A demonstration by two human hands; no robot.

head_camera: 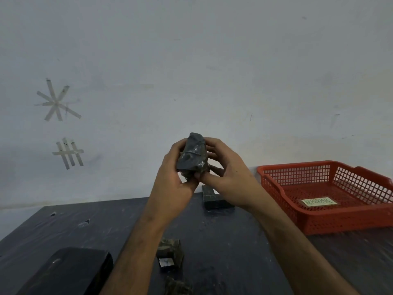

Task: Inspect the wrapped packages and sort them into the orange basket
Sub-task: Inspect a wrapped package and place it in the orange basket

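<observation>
Both hands raised above the bench [234, 241], holding one dark wrapped package [194, 155] between them, roughly upright. Left hand [175, 179] grips its left side and bottom, right hand [228, 173] wraps the right side, fingers behind. Orange basket [282, 201] on bench at right, paper label [319, 202] on its floor, no packages inside. More dark packages on bench: one behind the hands [214, 201], two small ones near bottom centre [171, 252] [177, 286], large black block [70, 271] bottom left. Tape marks [56, 103] on wall.
</observation>
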